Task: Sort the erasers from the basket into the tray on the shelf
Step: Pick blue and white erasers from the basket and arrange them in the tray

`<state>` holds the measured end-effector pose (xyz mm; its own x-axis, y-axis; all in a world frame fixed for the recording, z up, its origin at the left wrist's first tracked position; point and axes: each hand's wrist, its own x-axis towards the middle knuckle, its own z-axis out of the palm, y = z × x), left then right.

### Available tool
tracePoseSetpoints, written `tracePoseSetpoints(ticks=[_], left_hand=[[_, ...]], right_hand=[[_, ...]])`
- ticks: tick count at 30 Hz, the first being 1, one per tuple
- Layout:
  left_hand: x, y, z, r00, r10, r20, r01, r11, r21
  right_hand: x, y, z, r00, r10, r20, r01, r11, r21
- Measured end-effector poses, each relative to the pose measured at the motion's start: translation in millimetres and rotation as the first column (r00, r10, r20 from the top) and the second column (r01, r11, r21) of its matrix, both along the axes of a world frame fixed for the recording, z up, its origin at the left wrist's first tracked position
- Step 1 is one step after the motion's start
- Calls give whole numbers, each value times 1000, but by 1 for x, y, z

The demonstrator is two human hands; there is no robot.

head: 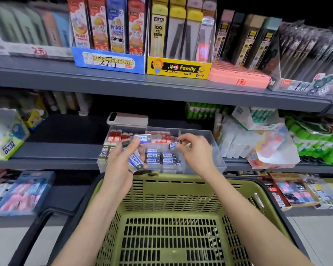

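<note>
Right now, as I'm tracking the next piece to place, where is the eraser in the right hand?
The eraser is pinched by the right hand, centre of the head view, over the clear tray on the middle shelf.

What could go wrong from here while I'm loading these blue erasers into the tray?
1. The left hand holds several blue erasers in a loose bunch; one might slip into the basket below.
2. The right hand pinches one eraser by its end above the divided tray; it could land among the red erasers instead of the blue row.
</note>
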<state>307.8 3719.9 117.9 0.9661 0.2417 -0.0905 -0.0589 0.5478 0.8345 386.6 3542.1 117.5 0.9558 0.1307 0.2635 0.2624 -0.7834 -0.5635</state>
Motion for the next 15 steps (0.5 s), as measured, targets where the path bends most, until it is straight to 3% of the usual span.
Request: tracePoseSetpoints(ticks=[3,9,15], left_hand=[[2,4,-2,1000,-21,-1,21,998,-62],[-1,6,-6,993,-118,25,119,991,-63],[-3,8,-8,995,-99,-7,99,993,-70]], right_hand=[[7,6,-6,998,28,47,-23,994,-105],[11,12,-16,986,27,166,2,985,-170],[9,21,-23,974,-9,226,66,967,-246]])
